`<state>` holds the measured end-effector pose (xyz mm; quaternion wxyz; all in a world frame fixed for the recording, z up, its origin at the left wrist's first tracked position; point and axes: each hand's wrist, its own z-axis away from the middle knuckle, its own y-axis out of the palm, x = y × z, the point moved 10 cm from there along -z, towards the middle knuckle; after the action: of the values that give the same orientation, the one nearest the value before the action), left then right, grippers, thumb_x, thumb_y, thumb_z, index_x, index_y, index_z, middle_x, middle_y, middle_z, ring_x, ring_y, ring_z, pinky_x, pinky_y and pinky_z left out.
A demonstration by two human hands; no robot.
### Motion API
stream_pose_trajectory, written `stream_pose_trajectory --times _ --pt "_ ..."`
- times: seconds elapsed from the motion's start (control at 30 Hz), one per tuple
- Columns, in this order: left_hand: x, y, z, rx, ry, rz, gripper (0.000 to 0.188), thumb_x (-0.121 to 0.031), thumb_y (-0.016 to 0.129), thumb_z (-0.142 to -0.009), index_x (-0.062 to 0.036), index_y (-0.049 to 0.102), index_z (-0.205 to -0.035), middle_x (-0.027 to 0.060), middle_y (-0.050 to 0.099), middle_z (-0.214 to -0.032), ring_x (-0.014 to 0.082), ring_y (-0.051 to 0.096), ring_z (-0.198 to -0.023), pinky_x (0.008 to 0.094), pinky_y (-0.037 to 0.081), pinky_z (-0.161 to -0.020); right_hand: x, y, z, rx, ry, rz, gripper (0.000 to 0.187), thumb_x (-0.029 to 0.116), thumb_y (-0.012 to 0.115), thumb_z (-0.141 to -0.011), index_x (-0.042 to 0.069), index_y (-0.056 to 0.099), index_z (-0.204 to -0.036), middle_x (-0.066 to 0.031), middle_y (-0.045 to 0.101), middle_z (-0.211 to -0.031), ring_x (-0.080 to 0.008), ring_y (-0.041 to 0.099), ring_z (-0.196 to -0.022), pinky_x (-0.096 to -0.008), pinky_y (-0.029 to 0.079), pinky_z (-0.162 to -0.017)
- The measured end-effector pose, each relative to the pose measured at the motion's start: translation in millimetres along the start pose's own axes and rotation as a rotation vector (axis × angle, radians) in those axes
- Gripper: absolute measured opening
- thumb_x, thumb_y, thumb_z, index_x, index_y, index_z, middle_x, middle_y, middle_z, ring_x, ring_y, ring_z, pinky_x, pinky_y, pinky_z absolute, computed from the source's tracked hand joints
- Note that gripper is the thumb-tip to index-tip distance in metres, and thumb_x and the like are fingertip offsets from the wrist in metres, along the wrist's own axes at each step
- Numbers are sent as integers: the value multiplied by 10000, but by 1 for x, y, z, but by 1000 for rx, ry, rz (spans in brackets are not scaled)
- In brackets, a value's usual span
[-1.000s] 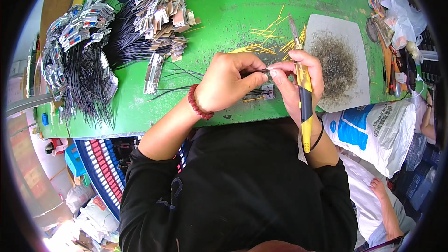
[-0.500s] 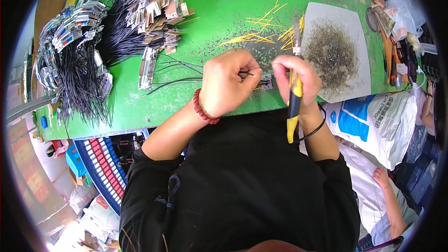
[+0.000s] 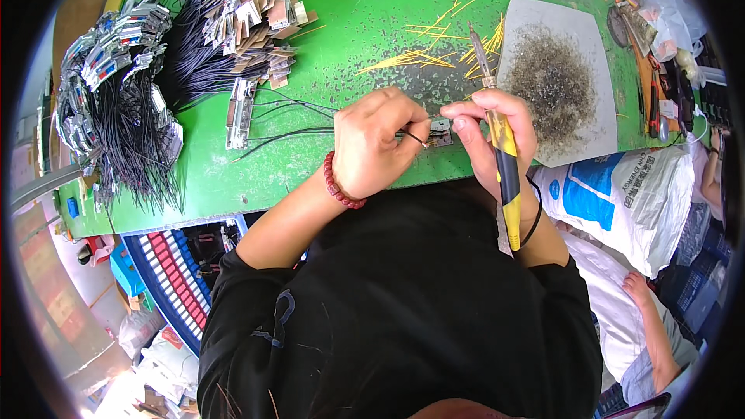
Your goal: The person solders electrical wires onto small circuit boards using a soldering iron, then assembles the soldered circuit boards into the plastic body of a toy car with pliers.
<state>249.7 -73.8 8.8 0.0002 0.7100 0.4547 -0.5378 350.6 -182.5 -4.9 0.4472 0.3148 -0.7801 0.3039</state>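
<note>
Both hands are over the green desk (image 3: 372,8). From my remote post I note the left hand (image 3: 376,140) narrow, thumb and fingers drawn together on a black wire (image 3: 413,137), whose end sticks out toward the right hand (image 3: 500,132). The right hand is curled around a yellow-and-black soldering iron (image 3: 507,167), metal tip pointing away from the body. Its thumb and forefinger are near each other; I cannot tell whether they also pinch anything.

Between the hands, a small board (image 3: 441,133) lies on the desk. Red bead bracelet (image 3: 334,182) on the left wrist.

Just beyond the hands: thin yellow strands (image 3: 423,58), loosely scattered. To the right of the right hand: a grey sheet (image 3: 604,105) bearing a heap of dark crumbs (image 3: 551,85).

Left of the left hand: black cables (image 3: 295,132) and an elongated metal part (image 3: 240,114). Farther left and beyond: a pile of metal-ended pieces (image 3: 260,8) with dark leads; leftmost, a curved bundle of silvery connectors (image 3: 116,58) with black wires hanging from it.
</note>
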Motion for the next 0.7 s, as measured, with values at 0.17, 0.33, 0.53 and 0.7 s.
stream_pose_trajectory --times 0.17,0.33,0.53,0.7 --pt "-7 1 -1 35 73 -15 147 42 707 -689 -62 611 -728 53 596 -674 223 597 -617 321 478 -539 -11 2 -6 -65 83 -225 308 -54 623 -876 7 510 -1156 -114 674 -888 -128 660 -823 -242 527 -697" --pt "-8 3 0 67 101 1 153 64 724 -688 -50 633 -734 57 614 -678 209 592 -613 305 467 -538 -19 8 -5 0 173 -257 358 0 644 -889 18 442 -1184 -139 668 -897 -150 646 -836 -260 493 -717" --pt "-1 3 4 43 70 17 147 59 729 -693 -48 644 -747 64 628 -687 210 599 -607 300 481 -541 -27 4 0 39 275 -187 403 -5 675 -851 32 459 -1189 -118 688 -889 -132 647 -825 -243 487 -699" --pt "1 5 5 56 31 62 129 42 735 -719 -44 648 -761 62 617 -684 192 593 -609 290 477 -547 -16 9 -5 46 169 -106 376 -12 671 -854 40 493 -1181 -83 686 -872 -82 607 -755 -213 472 -641"
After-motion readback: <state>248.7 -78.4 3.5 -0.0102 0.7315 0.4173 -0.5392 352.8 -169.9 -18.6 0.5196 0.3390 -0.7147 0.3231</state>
